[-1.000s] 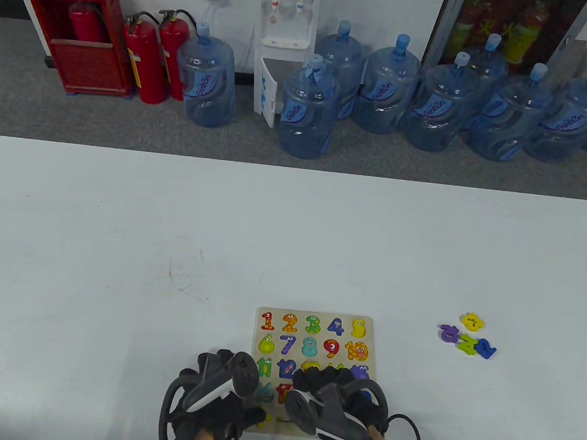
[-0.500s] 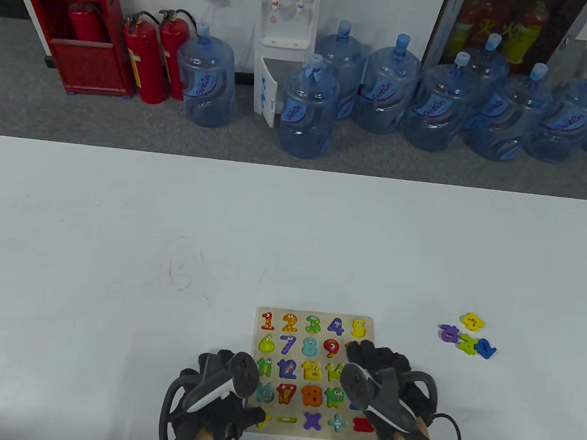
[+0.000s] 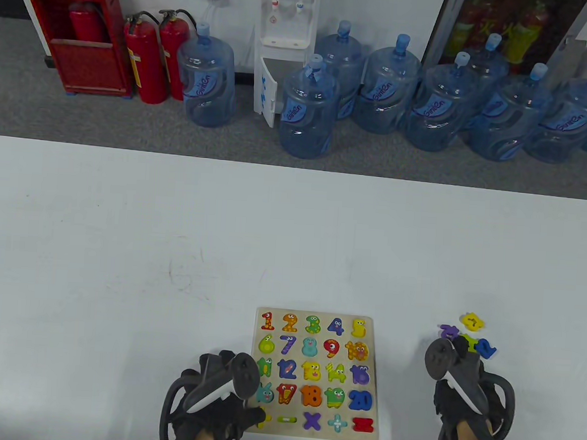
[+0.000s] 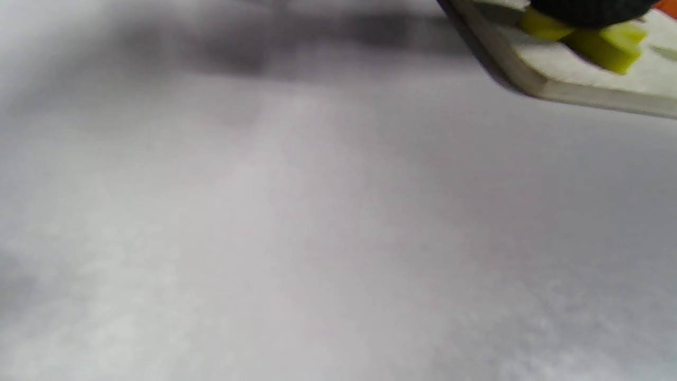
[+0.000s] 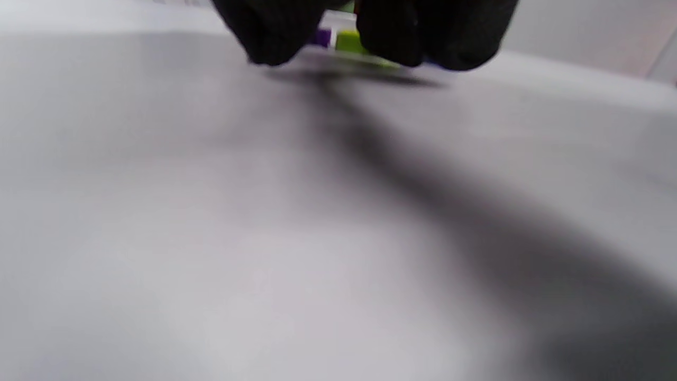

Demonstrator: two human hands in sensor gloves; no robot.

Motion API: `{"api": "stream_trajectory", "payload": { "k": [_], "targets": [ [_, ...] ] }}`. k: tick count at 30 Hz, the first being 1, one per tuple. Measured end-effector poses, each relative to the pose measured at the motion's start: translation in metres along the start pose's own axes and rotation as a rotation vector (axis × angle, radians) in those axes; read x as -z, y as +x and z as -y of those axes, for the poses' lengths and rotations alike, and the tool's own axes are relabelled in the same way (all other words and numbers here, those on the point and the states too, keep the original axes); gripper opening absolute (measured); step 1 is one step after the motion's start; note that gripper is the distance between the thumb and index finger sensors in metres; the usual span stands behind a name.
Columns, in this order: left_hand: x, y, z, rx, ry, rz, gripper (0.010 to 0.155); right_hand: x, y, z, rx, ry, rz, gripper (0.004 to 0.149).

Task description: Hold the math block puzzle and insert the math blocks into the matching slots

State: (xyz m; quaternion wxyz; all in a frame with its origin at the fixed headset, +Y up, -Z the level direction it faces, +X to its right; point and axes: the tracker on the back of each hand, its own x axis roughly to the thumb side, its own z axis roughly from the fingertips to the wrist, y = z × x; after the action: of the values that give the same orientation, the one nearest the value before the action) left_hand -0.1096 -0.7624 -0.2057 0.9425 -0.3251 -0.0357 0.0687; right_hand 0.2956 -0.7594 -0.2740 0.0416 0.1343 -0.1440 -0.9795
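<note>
Puzzle board (image 3: 315, 374) near the table's (image 3: 124, 229) front edge, at about 6 o'clock of the table view, every visible slot filled but perhaps one or two; hard to tell under the left hand. Loose blocks (image 3: 468, 335) in a tight cluster at 3 o'clock of the board, well apart from it, with bare table between.

Right hand (image 3: 465, 384) just short of that cluster, blocks lying at 12 o'clock of its fingertips; purple (image 3: 449, 331) nearest on the left, green (image 3: 469, 341) straight ahead and partly hidden, blue (image 3: 486, 348) at 1 o'clock, yellow (image 3: 472, 321) farthest. Right wrist view blurred: dark fingers (image 5: 275, 32) hanging low over the surface, gap between them, purple and green showing through. Fingers parted narrowly, nothing held as far as can be seen. Far nearer the blocks than the left hand.

Left hand (image 3: 213, 399) at the board's 7 o'clock corner, fingertip resting on the yellow-green piece (image 4: 597, 39) there, pressing the board down. Spread of its fingers: cannot tell.

Cluster's long axis roughly 10 to 4 o'clock. Likely next: short reach forward, pinch on one block, then a carry toward 9 o'clock. Open room all round; table's right edge well off. Risk: nudging neighbours, packed touching.
</note>
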Motion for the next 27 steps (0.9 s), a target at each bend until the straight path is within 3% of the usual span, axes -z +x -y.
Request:
{"api": "stream_trajectory", "payload": {
  "k": [5, 7, 13, 17, 27],
  "targets": [
    [0.000, 0.000, 0.000, -0.002, 0.001, 0.000, 0.092, 0.009, -0.014, 0.002, 0.062, 0.004, -0.051, 0.079],
    [0.000, 0.000, 0.001, -0.003, 0.001, 0.000, 0.092, 0.009, -0.017, 0.002, 0.070, 0.016, -0.040, 0.069],
    [0.000, 0.000, 0.001, -0.004, 0.002, 0.001, 0.092, 0.000, -0.014, 0.009, 0.063, -0.054, -0.017, 0.064],
    [0.000, 0.000, 0.001, -0.005, 0.001, 0.001, 0.092, -0.013, -0.015, 0.020, 0.141, -0.198, -0.004, 0.046],
    [0.000, 0.000, 0.001, -0.003, -0.001, 0.003, 0.092, -0.021, -0.013, 0.022, 0.232, -0.182, 0.093, 0.042]
  ]
}}
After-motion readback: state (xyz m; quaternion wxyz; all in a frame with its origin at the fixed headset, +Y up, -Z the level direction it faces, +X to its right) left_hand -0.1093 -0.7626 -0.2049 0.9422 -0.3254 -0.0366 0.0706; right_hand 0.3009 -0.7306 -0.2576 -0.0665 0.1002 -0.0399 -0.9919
